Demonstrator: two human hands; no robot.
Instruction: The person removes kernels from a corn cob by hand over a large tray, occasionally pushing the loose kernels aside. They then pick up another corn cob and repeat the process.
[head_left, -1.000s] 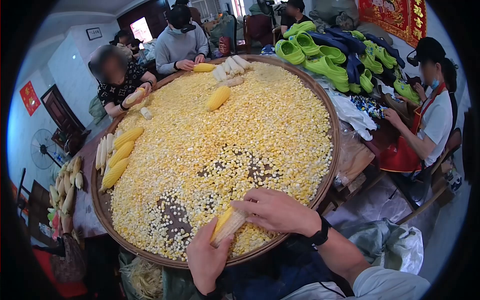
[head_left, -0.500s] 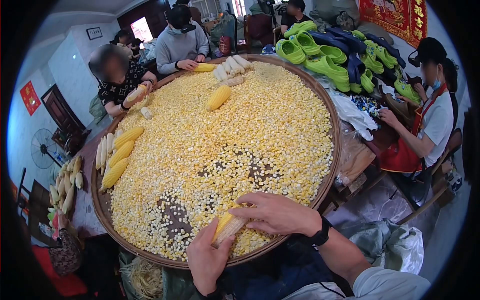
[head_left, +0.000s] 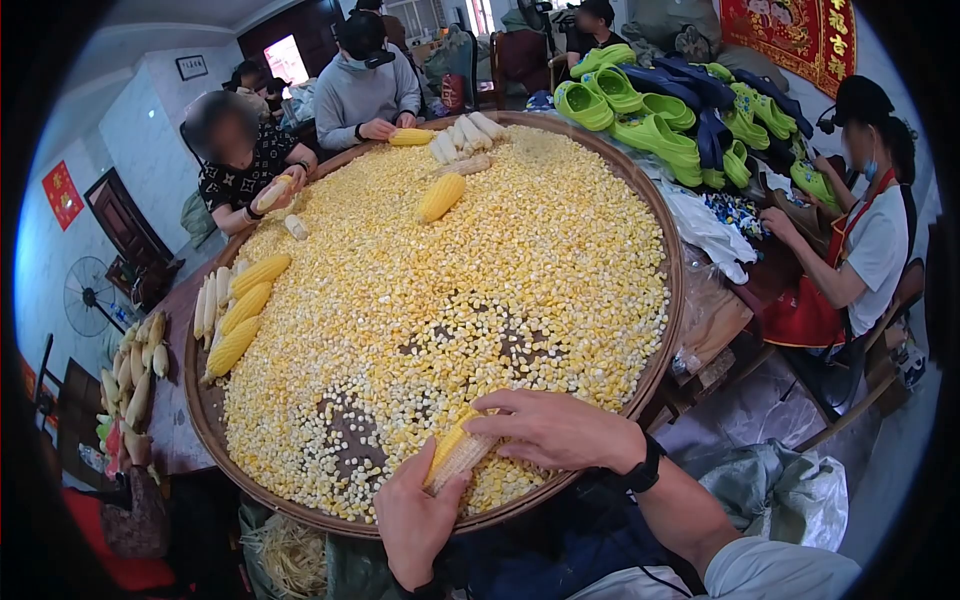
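Observation:
Between my two hands is a corn cob (head_left: 462,455), partly stripped: yellow kernels run along its upper left side, and the side facing me is bare. My left hand (head_left: 420,510) grips its lower end, thumb on the bare part. My right hand (head_left: 545,430) closes over the upper end, fingers against the kernels. The cob is held tilted just over the near rim of a big round tray (head_left: 665,375). Loose corn kernels (head_left: 400,270) cover most of the tray, thinner close to my hands, where dark patches of its bottom show.
Full cobs (head_left: 233,345) and stripped cobs (head_left: 205,305) lie at the tray's left edge. A single full cob (head_left: 441,197) rests on the kernels. Two people (head_left: 365,85) handle corn across the tray. Green clogs (head_left: 655,145) are piled at right, near a seated person (head_left: 865,240).
My hands and the cob stay almost in place. The view has shifted very slightly. Across the tray, the person in grey has moved their hands a little on a cob.

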